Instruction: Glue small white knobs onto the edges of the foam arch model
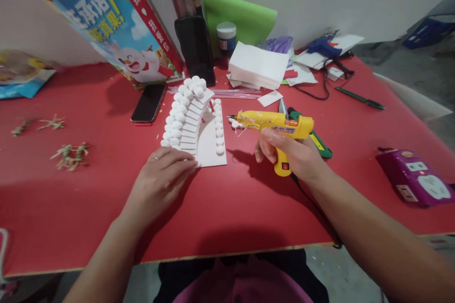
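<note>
A white model staircase [189, 125] rises in a curve from a flat white base [209, 149], with white round pebble-like pieces lining its left side and a row of them along the base's right edge. At the near end, my left hand [161, 173] is closed on the model's front edge, thumb and fingers together; the exact grip is partly hidden. My right hand [284, 149] is wrapped round a yellow hot glue gun [266, 120], its nozzle pointing left, apart from the model. Beneath the nozzle lie a few loose white round pieces [235, 124].
Behind the model are a phone [148, 103], clear glue sticks [234, 93] and stacked white sheets [259, 64]. A green-handled cutter [322, 147] lies beyond the glue gun. At right sits a purple power socket box [414, 177]; dry twisted stalks [73, 156] lie at left.
</note>
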Demonstrator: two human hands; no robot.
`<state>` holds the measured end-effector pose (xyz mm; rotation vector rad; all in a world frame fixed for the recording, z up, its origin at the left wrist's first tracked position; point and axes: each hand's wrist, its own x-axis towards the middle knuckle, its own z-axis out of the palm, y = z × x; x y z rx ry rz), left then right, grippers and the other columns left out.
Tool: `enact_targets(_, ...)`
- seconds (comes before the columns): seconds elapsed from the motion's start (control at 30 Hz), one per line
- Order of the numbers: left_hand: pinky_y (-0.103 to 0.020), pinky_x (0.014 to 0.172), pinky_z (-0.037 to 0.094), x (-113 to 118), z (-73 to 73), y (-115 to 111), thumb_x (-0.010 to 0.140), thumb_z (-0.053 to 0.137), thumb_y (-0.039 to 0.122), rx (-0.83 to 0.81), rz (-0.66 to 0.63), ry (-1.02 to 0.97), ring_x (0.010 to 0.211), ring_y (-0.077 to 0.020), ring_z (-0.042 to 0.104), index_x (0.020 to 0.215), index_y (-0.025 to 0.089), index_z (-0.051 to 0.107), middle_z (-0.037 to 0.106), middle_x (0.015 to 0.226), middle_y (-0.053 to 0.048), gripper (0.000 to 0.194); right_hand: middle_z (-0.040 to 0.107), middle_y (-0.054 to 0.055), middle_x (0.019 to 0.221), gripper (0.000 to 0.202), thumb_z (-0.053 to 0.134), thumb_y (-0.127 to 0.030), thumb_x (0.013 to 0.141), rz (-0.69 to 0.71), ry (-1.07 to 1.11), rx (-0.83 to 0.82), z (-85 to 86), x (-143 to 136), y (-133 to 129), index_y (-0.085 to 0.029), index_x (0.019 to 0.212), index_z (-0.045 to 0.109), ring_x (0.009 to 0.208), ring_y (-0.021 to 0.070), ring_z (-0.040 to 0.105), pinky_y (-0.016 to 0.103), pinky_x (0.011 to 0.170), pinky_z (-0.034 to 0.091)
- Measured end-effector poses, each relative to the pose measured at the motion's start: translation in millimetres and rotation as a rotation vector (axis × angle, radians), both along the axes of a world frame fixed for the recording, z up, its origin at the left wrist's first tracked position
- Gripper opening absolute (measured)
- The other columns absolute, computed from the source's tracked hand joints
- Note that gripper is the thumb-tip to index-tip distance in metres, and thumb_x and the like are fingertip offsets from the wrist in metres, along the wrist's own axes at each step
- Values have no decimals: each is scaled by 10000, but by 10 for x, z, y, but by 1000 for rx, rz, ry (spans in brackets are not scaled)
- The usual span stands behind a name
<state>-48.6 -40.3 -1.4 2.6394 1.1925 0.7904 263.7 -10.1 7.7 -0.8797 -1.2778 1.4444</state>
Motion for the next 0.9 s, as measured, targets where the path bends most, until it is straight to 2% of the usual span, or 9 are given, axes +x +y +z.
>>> enact_targets(0.2,-462,932,550,-15,-38,2,953,729,83,14,-7,-5,1016,-244,734,1130,240,716,808,1085,-57,237,506,-23,495,555,759,-597,933,-4,-9,-10,10,-3,-1,-223,556,596,531,165,588,365,627,535)
enact_targets(0.63,-461,939,552,-19,-97,6,967,704,92,20,0,7,1025,-243,736,1109,229,738,813,1091,-68,200,514,-25,495,550,759,-586,934,-2,-3,-4,8,-7,-1,-219,558,595,532,165,600,363,629,527)
enact_targets(0.73,-464,938,557,9,-33,-13,974,703,140,-8,26,12,1032,-252,735,1093,251,755,807,1097,-64,171,507,-25,492,555,769,-599,920,-5,-5,-11,30,-11,-8,-222,553,592,531,168,605,366,630,525)
enact_targets(0.9,-467,953,588,-134,140,-121,1020,653,282,-12,189,-98,1101,-276,722,1175,298,769,772,1188,-74,194,491,-16,486,573,786,-623,894,-42,-22,-26,78,-5,-5,-225,531,591,525,182,605,383,623,530)
